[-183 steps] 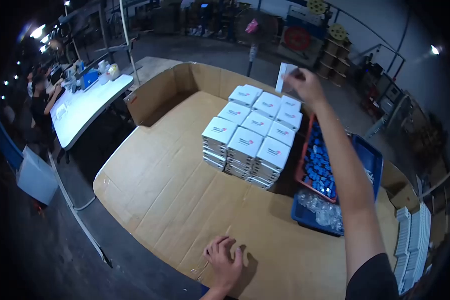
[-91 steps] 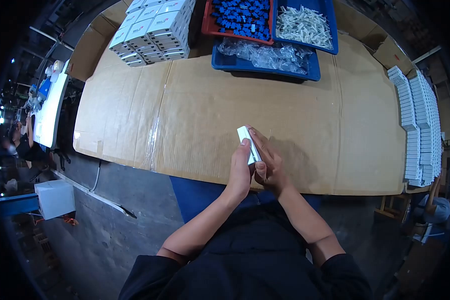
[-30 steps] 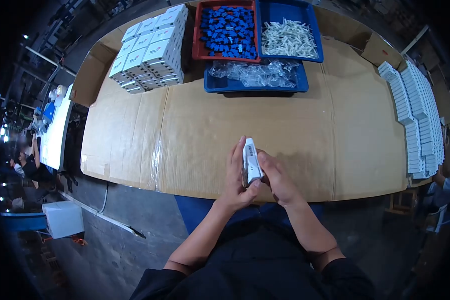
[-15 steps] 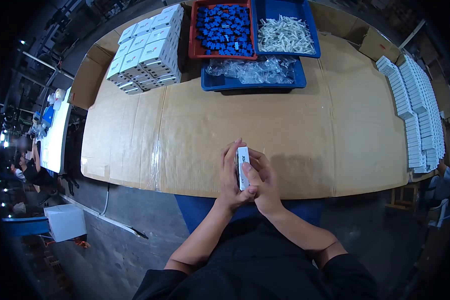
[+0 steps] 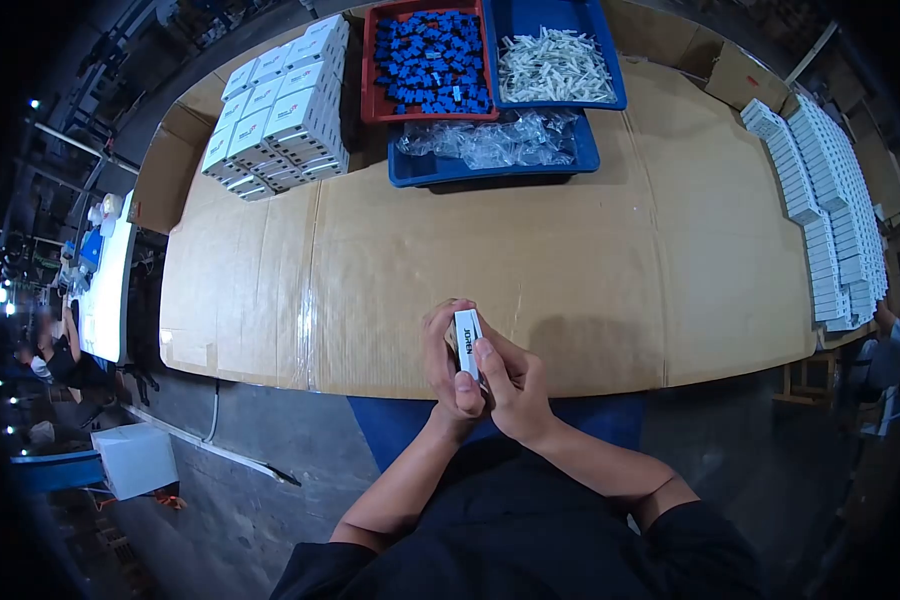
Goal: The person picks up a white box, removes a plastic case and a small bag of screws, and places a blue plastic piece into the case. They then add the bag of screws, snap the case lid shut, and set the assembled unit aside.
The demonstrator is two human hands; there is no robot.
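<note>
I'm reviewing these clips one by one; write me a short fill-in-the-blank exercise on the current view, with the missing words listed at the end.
1. The left hand and the right hand hold a small item whose lettered face is coloured ____.
2. The blue pieces lie in a ____ coloured tray.
3. In the picture, the slender white pieces are to the ____ of the blue pieces.
4. The work surface is covered with brown ____.

Missing words: white; red; right; cardboard.
</note>
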